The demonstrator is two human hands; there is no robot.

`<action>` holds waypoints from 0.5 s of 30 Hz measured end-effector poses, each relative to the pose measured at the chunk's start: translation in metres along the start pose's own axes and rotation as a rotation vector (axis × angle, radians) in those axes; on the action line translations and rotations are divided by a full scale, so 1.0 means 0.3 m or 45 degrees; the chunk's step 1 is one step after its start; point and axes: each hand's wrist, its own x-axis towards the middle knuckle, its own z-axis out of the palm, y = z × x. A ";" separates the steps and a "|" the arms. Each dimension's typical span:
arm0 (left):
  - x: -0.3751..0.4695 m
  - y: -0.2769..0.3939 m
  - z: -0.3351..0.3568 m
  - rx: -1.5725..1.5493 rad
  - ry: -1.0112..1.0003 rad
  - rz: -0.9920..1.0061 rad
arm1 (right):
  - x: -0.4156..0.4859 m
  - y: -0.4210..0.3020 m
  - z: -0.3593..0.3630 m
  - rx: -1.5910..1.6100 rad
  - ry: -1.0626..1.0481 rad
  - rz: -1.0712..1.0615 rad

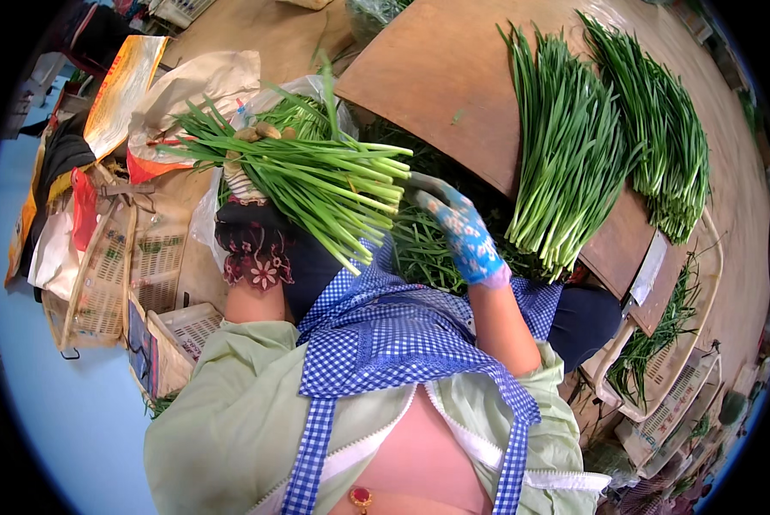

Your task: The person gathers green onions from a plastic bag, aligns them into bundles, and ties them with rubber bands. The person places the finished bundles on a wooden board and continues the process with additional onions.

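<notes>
My left hand (240, 179), in a striped glove with brown fingertips, grips a bunch of garlic chives (333, 183). The pale stem ends fan out towards the right, and the green leaves point left. At those stem ends is my right hand (459, 228), in a blue floral glove with greyish fingers. Its fingers are apart and nothing shows in them; whether they touch the stems is unclear. Loose chives (423, 248) lie in my lap, below the hands. On a brown board (436, 84) to the right rest two large chive bundles, one nearer (562, 148) and one farther (665, 129).
A flat metal blade (648, 267) lies on the board's right edge. Beside it, a plastic crate (665, 386) holds loose chives. A clear plastic bag (343, 109) with greens stands behind the held bunch. Plastic baskets (101, 277) and printed sacks (124, 96) crowd the left.
</notes>
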 end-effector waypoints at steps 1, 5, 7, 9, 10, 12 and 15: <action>0.007 -0.014 0.052 0.052 -0.029 0.017 | 0.031 0.005 0.021 0.176 -0.125 0.033; -0.001 -0.022 0.036 0.188 0.073 0.191 | 0.065 0.040 0.071 0.722 -0.141 0.172; 0.011 0.001 0.048 0.030 0.038 -0.058 | 0.062 0.032 0.067 0.753 -0.262 0.137; -0.005 -0.034 0.076 0.144 0.106 0.139 | 0.075 0.040 0.074 0.887 -0.408 0.064; -0.010 -0.028 0.039 0.092 0.139 0.097 | 0.089 0.049 0.075 0.959 -0.441 0.073; -0.014 -0.034 0.042 0.074 0.162 0.095 | 0.074 0.037 0.070 1.041 -0.476 0.124; -0.017 -0.050 0.097 0.044 0.200 0.143 | 0.051 -0.001 0.051 0.843 -0.394 0.165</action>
